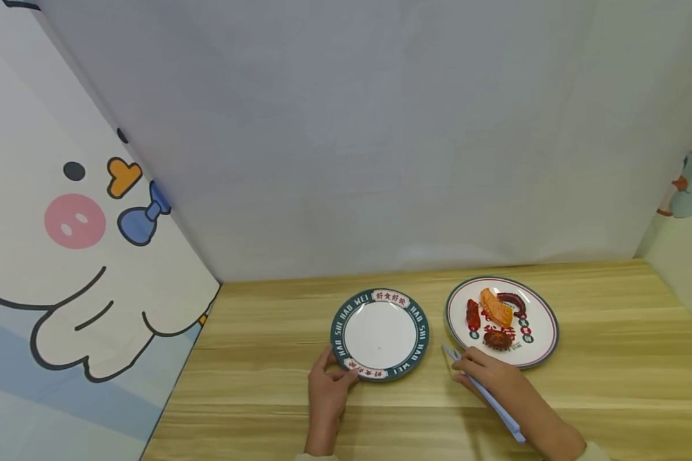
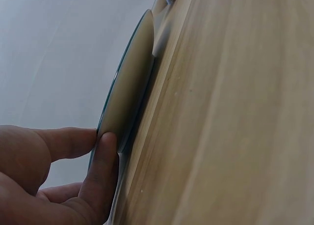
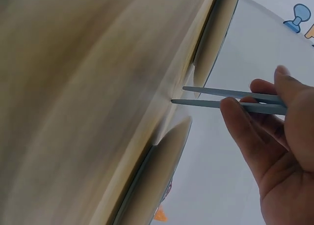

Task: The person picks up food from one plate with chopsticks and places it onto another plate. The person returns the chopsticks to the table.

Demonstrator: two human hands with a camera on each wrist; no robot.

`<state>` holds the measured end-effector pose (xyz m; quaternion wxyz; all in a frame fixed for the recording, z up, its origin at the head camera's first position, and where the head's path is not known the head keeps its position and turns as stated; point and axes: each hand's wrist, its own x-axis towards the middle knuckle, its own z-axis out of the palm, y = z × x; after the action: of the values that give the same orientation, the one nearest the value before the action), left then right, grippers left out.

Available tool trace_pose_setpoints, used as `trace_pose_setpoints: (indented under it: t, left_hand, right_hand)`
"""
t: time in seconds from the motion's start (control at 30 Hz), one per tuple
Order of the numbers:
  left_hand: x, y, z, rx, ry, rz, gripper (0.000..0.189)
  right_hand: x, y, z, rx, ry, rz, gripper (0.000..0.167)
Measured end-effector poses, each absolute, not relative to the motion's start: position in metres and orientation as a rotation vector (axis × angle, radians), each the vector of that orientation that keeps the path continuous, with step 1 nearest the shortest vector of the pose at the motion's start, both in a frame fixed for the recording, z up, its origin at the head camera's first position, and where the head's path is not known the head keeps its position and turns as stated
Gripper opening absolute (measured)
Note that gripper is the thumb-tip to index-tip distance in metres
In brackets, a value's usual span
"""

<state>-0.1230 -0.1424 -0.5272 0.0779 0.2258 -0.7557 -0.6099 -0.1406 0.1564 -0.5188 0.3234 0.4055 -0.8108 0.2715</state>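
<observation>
A round plate [image 1: 380, 339] with a dark green lettered rim stands on the table in the head view, nothing on its white middle. My left hand [image 1: 327, 387] pinches its near left rim between thumb and fingers; the left wrist view shows this grip from the side. Pale blue chopsticks [image 1: 498, 410] are held in my right hand [image 1: 496, 378], their tips slightly apart with nothing between them. Beside that hand, an oval white plate [image 1: 539, 349] bears a salmon slice [image 1: 496, 308], a red sausage-like piece [image 1: 473, 315], a curled dark red tentacle [image 1: 513, 301] and a brown mushroom cap [image 1: 498, 340].
The wood-grain table [image 1: 254, 371] meets a pale grey wall [image 1: 346, 141] behind the plates. On the left rises a panel [image 1: 92, 288] with a cartoon figure. A narrow strip of table separates the two plates.
</observation>
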Motion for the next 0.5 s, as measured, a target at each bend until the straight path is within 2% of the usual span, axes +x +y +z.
trace_pose_setpoints:
  t: [0.5]
  left_hand:
    - [-0.1251, -0.1421, -0.5272, 0.697, -2.264, -1.841, 0.078]
  right_hand:
    - [-0.139, 0.1515, -0.5192, 1.109, -2.22, 0.597, 0.058]
